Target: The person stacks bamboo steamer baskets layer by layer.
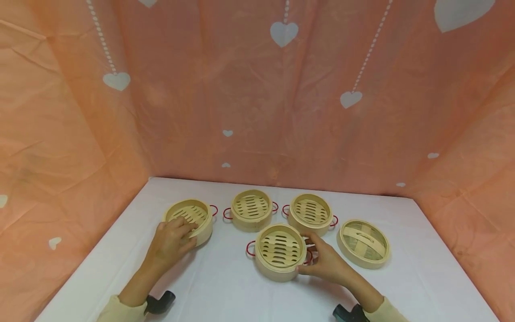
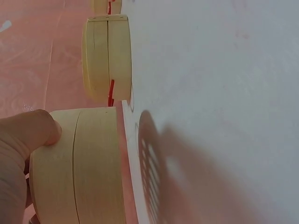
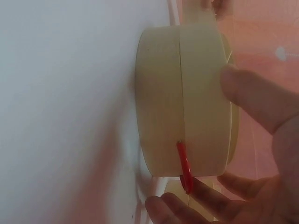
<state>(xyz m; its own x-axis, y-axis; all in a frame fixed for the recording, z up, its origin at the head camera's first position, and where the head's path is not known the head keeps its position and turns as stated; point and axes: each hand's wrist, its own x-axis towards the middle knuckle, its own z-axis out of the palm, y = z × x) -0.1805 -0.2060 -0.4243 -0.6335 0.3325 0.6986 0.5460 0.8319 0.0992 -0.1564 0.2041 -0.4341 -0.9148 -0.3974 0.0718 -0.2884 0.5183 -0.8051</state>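
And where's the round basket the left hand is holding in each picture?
Head: low, left of middle, the round basket under the left hand.
Left wrist: big, bottom left, the round basket.
Right wrist: just a blurry piece, top edge, right of middle.
Shared landmark: the orange-pink cloth behind.

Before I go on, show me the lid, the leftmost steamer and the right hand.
Lid (image 1: 364,243): head view, middle of its top.
Leftmost steamer (image 2: 95,165): left wrist view, side wall.
Right hand (image 1: 327,264): head view, back of the hand.

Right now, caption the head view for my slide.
Left hand and right hand each grip a bamboo steamer, two other steamers and a lid nearby.
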